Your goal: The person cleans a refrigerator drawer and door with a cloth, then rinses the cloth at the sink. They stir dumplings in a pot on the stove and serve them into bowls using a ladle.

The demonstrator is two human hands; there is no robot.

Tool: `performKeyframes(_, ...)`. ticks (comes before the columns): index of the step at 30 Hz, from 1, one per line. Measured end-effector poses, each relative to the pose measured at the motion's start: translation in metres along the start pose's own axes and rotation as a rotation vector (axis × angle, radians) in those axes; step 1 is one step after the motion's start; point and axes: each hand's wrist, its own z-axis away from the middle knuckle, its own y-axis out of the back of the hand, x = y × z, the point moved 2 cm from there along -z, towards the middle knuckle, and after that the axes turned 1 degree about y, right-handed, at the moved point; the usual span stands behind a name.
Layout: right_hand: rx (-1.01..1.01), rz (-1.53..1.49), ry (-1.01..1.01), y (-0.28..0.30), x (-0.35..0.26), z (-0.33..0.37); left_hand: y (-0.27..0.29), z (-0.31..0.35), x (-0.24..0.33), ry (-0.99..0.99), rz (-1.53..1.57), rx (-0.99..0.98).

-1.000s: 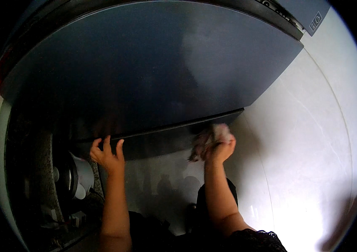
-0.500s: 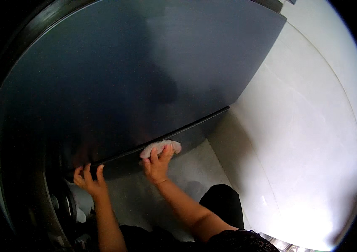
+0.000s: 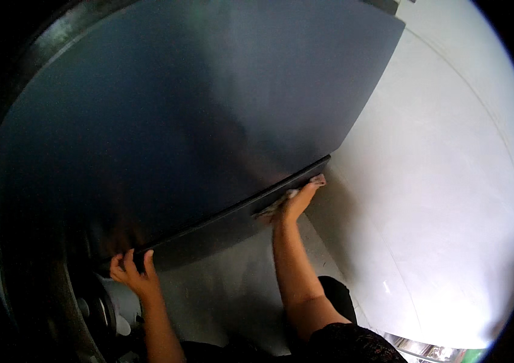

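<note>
A large, smooth, dark blue-grey panel (image 3: 196,133) fills the upper part of the head view. A black ledge (image 3: 245,206) runs slantwise along its lower edge, with a narrower dark strip below. My right hand (image 3: 296,204) presses a pale, crumpled cloth (image 3: 317,179) against that strip near its right end. Part of the cloth is hidden under the hand, and this area is blurred. Nearest the ledge's left end is my left hand (image 3: 135,272), its fingers spread and fingertips resting at the edge, holding nothing.
To the right rises a white wall (image 3: 438,181). Grey floor (image 3: 221,290) lies below the panel. Beside my left forearm stands a round white-and-black object (image 3: 112,305). My dark-clothed knee (image 3: 337,293) shows near my right arm. Shiny items (image 3: 426,348) lie at the lower right.
My right hand has slid right and upward along the strip with the cloth, close to its right end. My left hand stays at the ledge, slightly lower in the picture.
</note>
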Motion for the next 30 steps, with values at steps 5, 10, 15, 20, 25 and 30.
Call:
performKeyframes(5,-0.060,0.447,0.338,-0.048,-0.090,0.062,0.007,-0.010,0.017,-0.010,0.000,-0.036)
performKeyframes(10,0.045,0.392,0.419,-0.029,-0.099,0.029,0.005,-0.009,0.022,0.047,0.018,-0.092)
performKeyframes(15,0.081,0.285,0.658,-0.021,-0.139,-0.043,0.009,-0.009,0.015,0.037,0.043,-0.060)
performKeyframes(20,0.013,0.424,0.602,-0.007,-0.071,-0.083,-0.014,-0.017,0.022,-0.096,0.031,0.063)
performKeyframes(25,0.011,0.156,0.716,-0.015,-0.104,-0.097,-0.008,-0.030,0.042,-0.064,-0.006,0.026)
performKeyframes(30,0.007,0.512,0.788,-0.011,-0.058,-0.140,-0.024,-0.045,0.072,-0.011,0.016,-0.046)
